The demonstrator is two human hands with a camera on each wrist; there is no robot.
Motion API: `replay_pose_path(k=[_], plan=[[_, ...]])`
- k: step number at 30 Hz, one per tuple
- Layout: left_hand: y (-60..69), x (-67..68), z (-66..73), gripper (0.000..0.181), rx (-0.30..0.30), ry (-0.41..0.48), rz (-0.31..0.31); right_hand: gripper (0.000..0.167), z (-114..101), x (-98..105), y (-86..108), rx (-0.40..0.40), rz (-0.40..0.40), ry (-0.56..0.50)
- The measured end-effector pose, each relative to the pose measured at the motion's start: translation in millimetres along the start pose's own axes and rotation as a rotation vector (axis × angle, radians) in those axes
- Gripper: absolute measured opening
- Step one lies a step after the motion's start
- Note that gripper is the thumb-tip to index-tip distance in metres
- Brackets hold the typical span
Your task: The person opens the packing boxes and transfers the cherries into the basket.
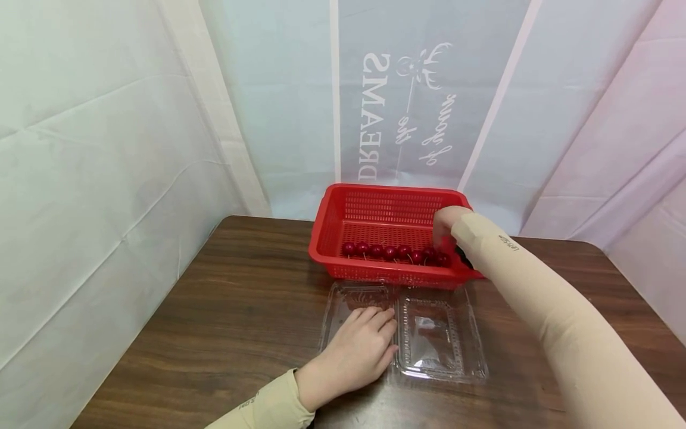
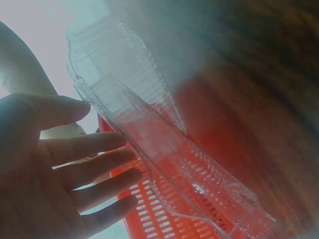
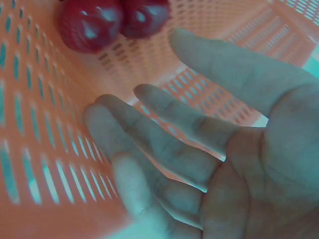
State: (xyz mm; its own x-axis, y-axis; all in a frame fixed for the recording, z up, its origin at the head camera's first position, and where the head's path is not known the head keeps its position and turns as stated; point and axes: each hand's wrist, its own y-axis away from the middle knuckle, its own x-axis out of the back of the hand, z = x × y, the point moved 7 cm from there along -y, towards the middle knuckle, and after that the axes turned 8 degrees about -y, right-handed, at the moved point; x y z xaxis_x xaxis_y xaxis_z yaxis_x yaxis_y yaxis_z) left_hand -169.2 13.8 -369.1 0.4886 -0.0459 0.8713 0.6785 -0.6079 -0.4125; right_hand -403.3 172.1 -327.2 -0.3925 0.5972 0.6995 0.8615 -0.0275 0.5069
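Note:
Inside the red basket (image 1: 317, 238), my right hand (image 1: 449, 223) is lowered at the right end, beside a row of dark red cherries (image 1: 390, 253) with stems. The right wrist view shows its fingers loosely bent and spread, with nothing in them; two cherries (image 3: 91, 26) lie just past the fingertips. In front of the basket a clear plastic clamshell box (image 1: 431, 336) lies opened flat. My left hand (image 1: 356, 351) rests over its left half and middle fold. In the left wrist view, its extended fingers touch the clear plastic edge without curling round it.
The basket stands at the far edge of a dark wooden table (image 1: 241, 298). Behind it hangs a pale curtain (image 1: 289, 107) with printed lettering, and white cloth (image 1: 107, 149) closes off the left side. My right sleeve (image 1: 557, 316) crosses the table's right part.

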Motion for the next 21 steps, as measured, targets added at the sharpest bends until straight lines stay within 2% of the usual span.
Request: replay_pose_path(k=[4, 5, 10, 15, 18, 21], plan=[[-0.4, -1.1, -0.9, 0.033, 0.002, 0.006, 0.001, 0.039, -15, 8, -12.8, 0.184, -0.007, 0.350], [-0.5, -1.6, -1.2, 0.033, 0.001, 0.007, -0.001, 0.039, -17, 10, -11.2, 0.211, -0.004, 0.392], [-0.5, -2.3, -2.5, 0.033, -0.002, 0.007, 0.003, 0.033, -24, 23, 4.3, 0.308, 0.074, 0.446], [0.4, -2.1, -4.0, 0.033, 0.000, 0.005, 0.006, 0.028, -25, 34, 26.4, 0.376, 0.137, 0.352], [0.6, -0.8, -5.2, 0.034, 0.005, 0.009, 0.002, 0.027, -24, 37, 39.7, 0.423, 0.189, 0.337], [0.5, 0.2, -6.5, 0.034, 0.011, 0.009, -0.003, 0.024, -23, 39, 51.4, 0.488, 0.274, 0.374]])
